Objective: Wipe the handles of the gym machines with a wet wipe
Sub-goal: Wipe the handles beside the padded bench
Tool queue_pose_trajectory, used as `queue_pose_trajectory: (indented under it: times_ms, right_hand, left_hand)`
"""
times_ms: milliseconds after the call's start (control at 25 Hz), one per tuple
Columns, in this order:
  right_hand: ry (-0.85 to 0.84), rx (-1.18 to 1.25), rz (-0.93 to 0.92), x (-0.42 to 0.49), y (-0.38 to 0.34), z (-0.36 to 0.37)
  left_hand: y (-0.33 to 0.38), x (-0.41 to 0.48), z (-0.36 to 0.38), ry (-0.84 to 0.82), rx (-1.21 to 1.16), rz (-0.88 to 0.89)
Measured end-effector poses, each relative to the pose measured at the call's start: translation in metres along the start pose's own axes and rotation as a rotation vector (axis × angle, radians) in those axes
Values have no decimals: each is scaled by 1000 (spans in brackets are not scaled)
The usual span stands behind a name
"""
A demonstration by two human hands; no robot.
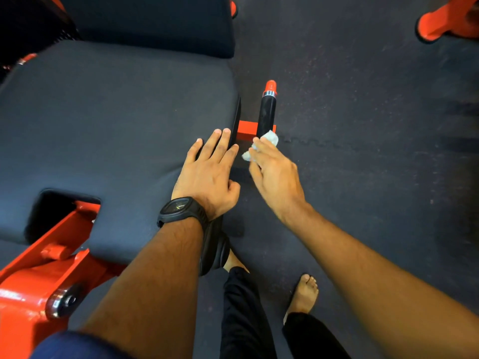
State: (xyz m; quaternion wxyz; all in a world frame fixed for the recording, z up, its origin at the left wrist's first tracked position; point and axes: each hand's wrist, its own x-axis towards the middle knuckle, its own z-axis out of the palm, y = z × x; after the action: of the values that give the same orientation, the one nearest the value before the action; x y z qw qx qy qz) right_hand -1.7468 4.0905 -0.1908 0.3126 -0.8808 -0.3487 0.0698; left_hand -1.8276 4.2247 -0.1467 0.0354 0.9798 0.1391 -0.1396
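Two hands work at the right edge of a dark seat (116,125). The left hand (207,174), with a black watch (178,209) on its wrist, lies flat on the seat's right rim, its fingers straight and holding nothing. The right hand (274,177) is just right of it, over the gap between the seat and the floor (363,125), with its fingers curled round a crumpled white wipe (270,138). The wipe bulges out past the fingertips on the far side, and a second bit of it shows at the left of the fingers. Its far bulge touches the near end of the black handle (267,112), right where the handle meets the orange bracket (246,130) that juts from under the seat. The handle runs away from the hand toward the far side and ends in a silver ring and an orange cap (270,86). An orange frame (39,281) sits at the near left under the seat. At the near edge, below the arms, are a bare foot (305,294) and black trouser legs (243,320).
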Motion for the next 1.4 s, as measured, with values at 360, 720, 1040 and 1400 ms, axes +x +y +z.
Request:
queue_pose_trajectory:
  times_ms: [360, 720, 1040, 1400]
  right_hand:
    - [-398, -271, -320, 53, 19, -27]
    - [-566, -305, -382, 91, 35, -41]
    - [-611, -420, -629, 132, 66, -44]
    - [-606, -552, -533, 145, 69, -37]
  left_hand:
    - [1, -2, -2, -9, 7, -7]
    - [1, 0, -1, -13, 19, -5]
    - [0, 1, -2, -13, 25, -1]
    - [0, 0, -1, -11, 28, 0]
